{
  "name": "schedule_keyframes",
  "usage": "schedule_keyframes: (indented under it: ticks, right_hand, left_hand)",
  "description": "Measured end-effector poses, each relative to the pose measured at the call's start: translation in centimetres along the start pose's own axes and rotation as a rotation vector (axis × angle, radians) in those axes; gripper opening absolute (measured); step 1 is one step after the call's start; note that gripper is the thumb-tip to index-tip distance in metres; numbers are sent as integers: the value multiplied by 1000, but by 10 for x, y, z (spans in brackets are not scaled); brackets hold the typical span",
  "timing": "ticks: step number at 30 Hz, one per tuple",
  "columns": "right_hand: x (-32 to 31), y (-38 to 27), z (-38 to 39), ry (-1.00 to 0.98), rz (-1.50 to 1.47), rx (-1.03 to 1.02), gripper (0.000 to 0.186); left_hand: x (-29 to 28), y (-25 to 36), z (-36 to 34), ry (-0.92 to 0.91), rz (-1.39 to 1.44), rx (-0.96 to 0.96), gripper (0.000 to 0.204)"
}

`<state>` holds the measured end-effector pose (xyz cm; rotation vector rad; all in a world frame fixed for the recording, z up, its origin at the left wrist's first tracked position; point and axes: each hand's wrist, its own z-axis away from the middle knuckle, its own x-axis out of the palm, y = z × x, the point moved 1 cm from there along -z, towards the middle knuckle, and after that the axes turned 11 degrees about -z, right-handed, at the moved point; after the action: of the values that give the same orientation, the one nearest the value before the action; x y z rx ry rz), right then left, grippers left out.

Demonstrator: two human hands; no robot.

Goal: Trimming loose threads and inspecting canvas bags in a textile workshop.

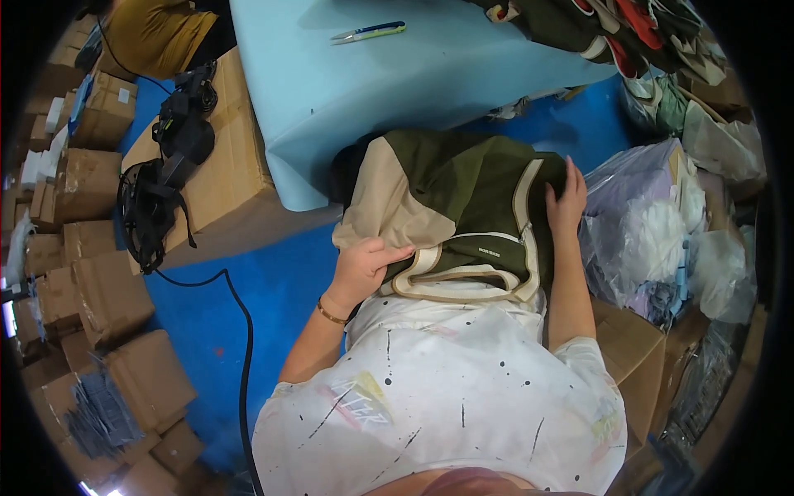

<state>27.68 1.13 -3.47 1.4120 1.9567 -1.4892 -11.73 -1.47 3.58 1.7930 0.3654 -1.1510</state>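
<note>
Across my lap lies a dark green and beige garment [463, 182] with pale trim and a zip, probably a jacket. My left hand [361, 271] is closed on its near left part, where the beige cloth meets the trim, with the index finger stretched along the cloth. At the garment's right edge, my right hand [567, 198] rests with fingers extended and thumb apart, touching the green cloth. The undersides of both hands are hidden.
Ahead is a light-blue covered table [306, 91] bearing thread snips [370, 33] and piled garments [595, 29]. Black straps and devices [178, 136] lie on a carton [236, 157] at left. Stacked boxes [99, 293] line the left; plastic-wrapped bundles [641, 223] stand right. A black cable [246, 331] crosses the floor.
</note>
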Motion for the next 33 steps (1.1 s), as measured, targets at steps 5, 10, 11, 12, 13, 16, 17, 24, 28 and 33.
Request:
schedule_keyframes:
  ticks: [5,10,11,12,13,16,17,24,28,33]
  right_hand:
    - [11,-79,-37,-258,-157,-404,64]
    - [58,-78,-58,-490,-154,-255,54]
    - [65,-75,-59,-492,-166,-261,54]
    - [72,-70,-59,-515,-133,-229,54]
    - [79,-63,-59,-538,-102,-195,54]
    - [77,-43,-59,-406,138,-125,52]
    - [73,-31,-60,-334,121,-160,44]
    - [15,-72,-41,-187,-269,-458,21]
    - [-15,-144,30,-375,-336,-701,23]
    - [-42,-164,68,-561,-505,-835,21]
  left_hand:
    - [8,-5,4,139,187,-391,37]
    - [8,-50,-14,54,313,-631,27]
    - [9,-52,-18,81,767,-740,26]
    - [9,-55,-20,110,1227,-824,26]
    - [8,-62,-20,64,1270,-814,26]
    - [4,-63,-18,52,1349,-843,27]
    - [5,-65,-16,54,1346,-848,27]
    - [-21,-30,-37,307,-298,-411,52]
    - [-48,18,-72,239,-493,-73,79]
    - [-31,-5,-85,130,-424,55,50]
